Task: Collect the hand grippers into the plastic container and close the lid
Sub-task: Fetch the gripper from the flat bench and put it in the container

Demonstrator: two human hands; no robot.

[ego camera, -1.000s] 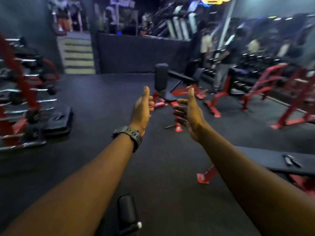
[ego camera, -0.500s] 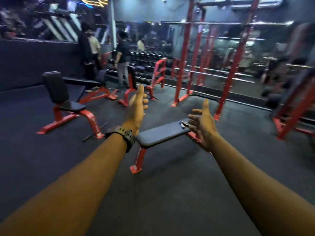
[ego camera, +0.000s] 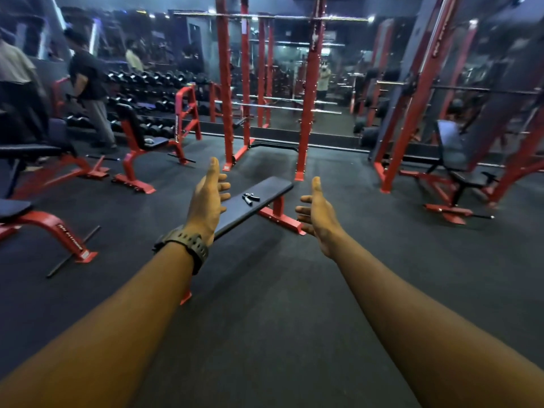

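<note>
Head camera shows both my arms stretched forward over the dark rubber floor (ego camera: 265,290), with my left hand (ego camera: 207,201) and my right hand (ego camera: 316,214) held apart, palms turned toward each other. The fingers of both hands are relaxed and spread, and they hold nothing. Between my hands, farther away, I see a flat bench (ego camera: 259,198) with a black pad and a red frame, and on the pad lies one hand gripper (ego camera: 250,198), near the middle of the far part of the pad. It is small in the view, so I cannot tell exactly how its handles lie. The plastic container is not visible anywhere, and I see no other hand grippers. From this I judge that the task is only at its beginning: I must first go to the bench and take this one. Several things can go wrong. The hand gripper is dark on a dark pad and the room is dim, so I may close my fingers beside it, or push it and let it slide off the edge to the floor. Its spring may also make it turn in my hand if I take only one handle. The red foot (ego camera: 279,220) of the bench stands out on the floor, and I could hit it while I look at my hands. Also, other people (ego camera: 88,83) stand at the dumbbell rack (ego camera: 153,98) on the left, well apart from me, and could cross my way.
</note>
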